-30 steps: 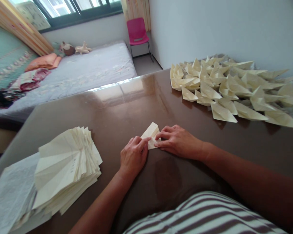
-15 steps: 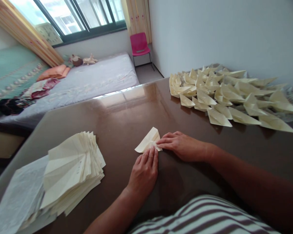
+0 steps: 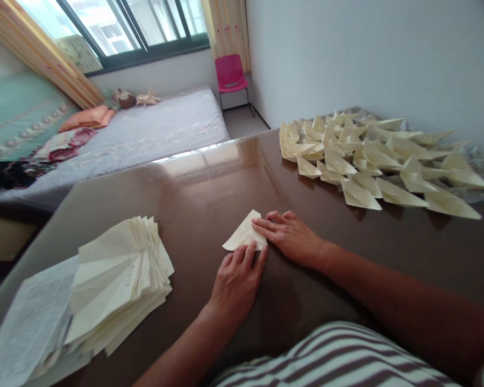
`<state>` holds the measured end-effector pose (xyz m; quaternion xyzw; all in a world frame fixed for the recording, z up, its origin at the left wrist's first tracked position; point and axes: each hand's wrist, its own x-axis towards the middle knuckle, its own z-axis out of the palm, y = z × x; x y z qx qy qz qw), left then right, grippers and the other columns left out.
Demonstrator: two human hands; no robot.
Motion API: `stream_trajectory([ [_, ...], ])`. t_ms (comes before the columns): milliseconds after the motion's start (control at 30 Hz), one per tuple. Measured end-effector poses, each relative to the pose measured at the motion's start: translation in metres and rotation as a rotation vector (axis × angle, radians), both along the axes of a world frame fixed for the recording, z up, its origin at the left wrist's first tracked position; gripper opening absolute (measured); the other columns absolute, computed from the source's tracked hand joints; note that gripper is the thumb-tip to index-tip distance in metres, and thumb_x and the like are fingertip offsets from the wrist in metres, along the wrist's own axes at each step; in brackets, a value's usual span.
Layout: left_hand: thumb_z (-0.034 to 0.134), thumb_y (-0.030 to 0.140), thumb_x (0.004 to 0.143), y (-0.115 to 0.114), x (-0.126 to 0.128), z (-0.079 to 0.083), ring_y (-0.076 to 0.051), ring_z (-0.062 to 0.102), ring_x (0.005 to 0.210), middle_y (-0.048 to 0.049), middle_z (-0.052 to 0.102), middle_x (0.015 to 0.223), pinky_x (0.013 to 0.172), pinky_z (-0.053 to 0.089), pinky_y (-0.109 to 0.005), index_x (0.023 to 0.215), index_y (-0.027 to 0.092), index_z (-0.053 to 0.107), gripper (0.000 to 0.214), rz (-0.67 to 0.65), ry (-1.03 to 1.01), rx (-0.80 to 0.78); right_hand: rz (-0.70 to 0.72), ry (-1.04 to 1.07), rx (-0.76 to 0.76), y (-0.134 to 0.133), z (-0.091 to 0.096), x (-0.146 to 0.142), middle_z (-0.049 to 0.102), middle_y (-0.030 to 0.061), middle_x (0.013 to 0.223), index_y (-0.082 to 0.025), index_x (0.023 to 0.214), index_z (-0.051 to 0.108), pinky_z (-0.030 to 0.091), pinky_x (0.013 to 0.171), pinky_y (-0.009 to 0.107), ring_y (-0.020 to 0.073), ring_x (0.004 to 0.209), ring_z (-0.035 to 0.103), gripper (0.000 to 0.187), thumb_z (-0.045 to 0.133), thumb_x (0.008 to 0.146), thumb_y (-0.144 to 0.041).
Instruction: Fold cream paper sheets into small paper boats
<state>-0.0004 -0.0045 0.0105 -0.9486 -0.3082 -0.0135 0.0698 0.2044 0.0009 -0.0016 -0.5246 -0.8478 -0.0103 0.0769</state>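
A small folded piece of cream paper [image 3: 242, 232] lies on the brown table before me, pointed at its top and left. My left hand [image 3: 239, 275] rests at its lower edge, fingertips pressing on the paper and fingers stretched out. From the right, my right hand [image 3: 290, 232] lays its extended fingers across the paper's right side, partly covering it. Both hands are open, fingers flat rather than wrapped round anything. Off to the left sits a fanned stack of creased cream paper sheets [image 3: 108, 274].
Many folded paper boats [image 3: 358, 156] crowd the table's right side by the wall. Whitish sheets [image 3: 36, 317] lie under the stack at left. Beyond the glossy table [image 3: 193, 199] are a bed [image 3: 177, 118] and a pink chair [image 3: 229, 72].
My right hand has slid slightly left and up over the paper, and the crease or flap at its right side now lies flatter. The left fingers have spread a little.
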Motion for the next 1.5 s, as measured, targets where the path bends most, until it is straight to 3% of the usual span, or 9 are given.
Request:
stream_trajectory([
  [333, 0.049, 0.022, 0.093, 0.002, -0.001, -0.003, -0.025, 0.051, 0.114, -0.0082, 0.052, 0.133, 0.086, 0.051, -0.038, 0.137, 0.026, 0.046, 0.044, 0.004, -0.018, -0.011, -0.044, -0.034, -0.003, -0.002, -0.001, -0.004, 0.036, 0.0026, 0.152, -0.021, 0.138, 0.048, 0.034, 0.093, 0.042, 0.0255, 0.129, 0.038, 0.042, 0.041, 0.096, -0.019],
  [500, 0.048, 0.023, 0.093, 0.004, -0.004, -0.009, -0.024, 0.050, 0.115, -0.0064, 0.052, 0.134, 0.087, 0.049, -0.039, 0.135, 0.030, 0.047, 0.043, 0.007, -0.080, -0.052, -0.165, 0.092, -0.013, 0.014, -0.004, 0.001, 0.046, 0.0057, 0.146, -0.025, 0.139, 0.045, 0.037, 0.091, 0.040, 0.0253, 0.126, 0.042, 0.047, 0.039, 0.094, -0.015],
  [667, 0.050, 0.026, 0.093, 0.008, -0.009, -0.014, -0.025, 0.047, 0.118, -0.0044, 0.053, 0.133, 0.088, 0.046, -0.041, 0.133, 0.034, 0.049, 0.041, 0.008, -0.172, -0.098, -0.307, 0.355, -0.032, 0.027, -0.008, 0.002, 0.064, 0.0124, 0.119, -0.017, 0.143, 0.037, 0.043, 0.086, 0.040, 0.0258, 0.110, 0.052, 0.052, 0.045, 0.095, -0.036],
  [800, 0.051, 0.025, 0.092, 0.009, -0.010, -0.015, -0.026, 0.048, 0.117, -0.0048, 0.054, 0.131, 0.086, 0.046, -0.041, 0.132, 0.032, 0.051, 0.041, -0.028, -0.186, -0.103, -0.251, 0.611, -0.123, 0.028, -0.012, -0.004, 0.065, 0.0074, 0.105, -0.020, 0.141, 0.037, 0.045, 0.087, 0.040, 0.0227, 0.099, 0.056, 0.061, 0.060, 0.085, -0.026],
  [933, 0.052, 0.021, 0.090, 0.010, -0.011, -0.017, -0.026, 0.050, 0.115, -0.0052, 0.057, 0.128, 0.084, 0.047, -0.040, 0.132, 0.030, 0.052, 0.042, -0.065, -0.220, -0.083, -0.209, 0.983, -0.274, 0.024, -0.015, -0.014, 0.061, 0.0030, 0.097, -0.022, 0.142, 0.032, 0.051, 0.080, 0.033, 0.0149, 0.080, 0.060, 0.066, 0.057, 0.082, -0.019],
  [1033, 0.052, 0.020, 0.090, 0.012, -0.014, -0.017, -0.024, 0.053, 0.112, -0.0053, 0.060, 0.124, 0.083, 0.049, -0.037, 0.126, 0.026, 0.057, 0.036, -0.128, -0.301, -0.039, -0.191, 1.096, -0.297, 0.021, -0.013, -0.019, 0.058, 0.0030, 0.099, -0.023, 0.143, 0.029, 0.052, 0.075, 0.031, 0.0125, 0.075, 0.060, 0.067, 0.056, 0.082, -0.018],
  [1133, 0.053, 0.015, 0.089, 0.016, -0.020, -0.011, -0.020, 0.054, 0.106, -0.0039, 0.064, 0.117, 0.088, 0.049, -0.033, 0.121, 0.024, 0.060, 0.034, -0.160, -0.497, -0.010, -0.164, 1.119, -0.312, 0.019, -0.006, -0.018, 0.061, 0.0025, 0.096, -0.021, 0.144, 0.029, 0.050, 0.070, 0.028, 0.0123, 0.074, 0.059, 0.065, 0.054, 0.084, -0.018],
  [1300, 0.050, 0.009, 0.088, 0.027, -0.026, -0.001, -0.020, 0.050, 0.115, -0.0098, 0.054, 0.125, 0.096, 0.047, -0.035, 0.134, 0.022, 0.050, 0.047, 0.041, -0.841, -0.112, 0.037, 0.928, -0.370, 0.015, 0.012, -0.010, 0.065, 0.0025, 0.091, -0.019, 0.143, 0.034, 0.048, 0.074, 0.028, 0.0139, 0.079, 0.059, 0.051, 0.044, 0.093, -0.019],
  [1500, 0.041, 0.009, 0.093, 0.033, -0.028, -0.006, -0.015, 0.057, 0.109, -0.0106, 0.051, 0.126, 0.094, 0.050, -0.030, 0.126, 0.022, 0.055, 0.038, -0.172, -0.801, -0.477, 0.261, 0.831, -0.500, 0.012, 0.013, -0.009, 0.069, 0.0021, 0.096, -0.020, 0.143, 0.030, 0.047, 0.085, 0.030, 0.0148, 0.090, 0.063, 0.058, 0.052, 0.089, -0.019],
])
